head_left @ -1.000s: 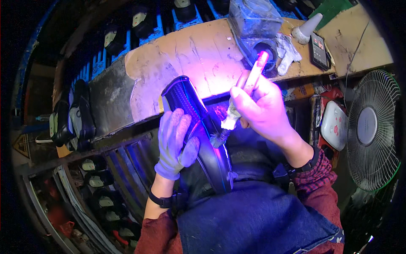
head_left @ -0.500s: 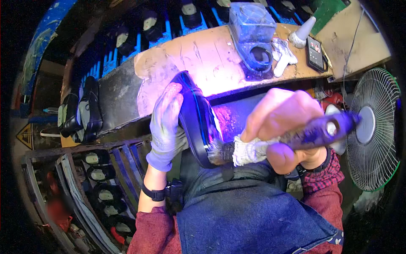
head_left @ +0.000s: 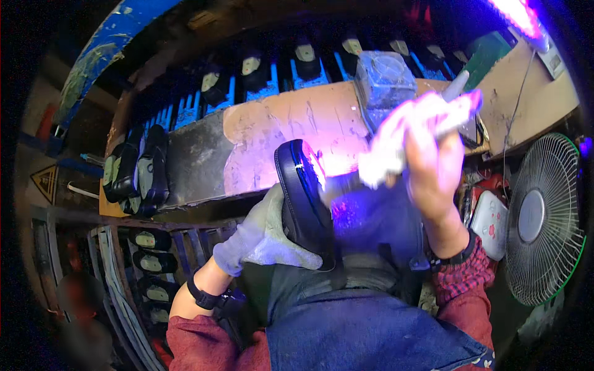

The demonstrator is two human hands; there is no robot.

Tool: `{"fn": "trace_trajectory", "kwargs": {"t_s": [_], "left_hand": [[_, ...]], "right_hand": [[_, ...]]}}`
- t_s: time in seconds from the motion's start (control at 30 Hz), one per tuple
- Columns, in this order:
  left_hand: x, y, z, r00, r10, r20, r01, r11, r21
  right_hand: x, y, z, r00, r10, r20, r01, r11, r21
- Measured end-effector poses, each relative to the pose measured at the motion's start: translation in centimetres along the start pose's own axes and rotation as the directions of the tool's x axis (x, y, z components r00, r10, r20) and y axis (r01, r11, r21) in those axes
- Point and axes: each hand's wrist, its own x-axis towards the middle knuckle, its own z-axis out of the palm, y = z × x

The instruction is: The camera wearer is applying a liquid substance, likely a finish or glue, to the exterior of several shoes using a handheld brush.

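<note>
A black shoe [head_left: 303,213] stands nearly on end above my lap, sole edge facing me. My left hand [head_left: 263,238], in a pale glove, is closed on its left side and lower end. To the right, my bare right hand [head_left: 433,164] grips a brush [head_left: 378,166] whose handle is wrapped in white cloth. The bristles, smeared by motion, reach the shoe's right side; whether they touch it I cannot tell. Bright purple light washes over the cloth and the shoe's upper.
Behind the shoe runs a stained workbench [head_left: 260,142] bearing a cloudy plastic container [head_left: 387,80]. Several black shoes [head_left: 148,170] crowd its left end, and others line a blue rack [head_left: 250,77] beyond. A fan [head_left: 541,219] stands at right, a shoe rack [head_left: 120,278] at lower left, a glowing lamp [head_left: 520,15] above.
The brush has swung up from the shoe's lower end to its right side, my right hand rising with it. My left hand has moved lower on the shoe, which is turned differently.
</note>
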Motion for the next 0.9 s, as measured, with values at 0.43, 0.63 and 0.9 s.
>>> {"fn": "trace_trajectory", "kwargs": {"t_s": [0.43,0.63,0.9], "left_hand": [[1.8,-0.4,-1.0,0.99,-0.117,0.083,0.143,0.862,-0.486],[3.6,-3.9,-2.2,0.997,-0.068,0.033,0.075,0.875,-0.478],[3.7,-4.3,1.4,0.965,-0.129,-0.227,-0.183,0.287,-0.94]], "right_hand": [[0.0,5.7,-1.7,0.983,-0.106,0.148,0.132,0.975,-0.181],[-1.4,6.9,-2.5,0.985,-0.071,0.159,0.088,0.99,-0.106],[2.2,8.8,-12.7,0.949,-0.202,-0.244,-0.044,0.679,-0.733]]}}
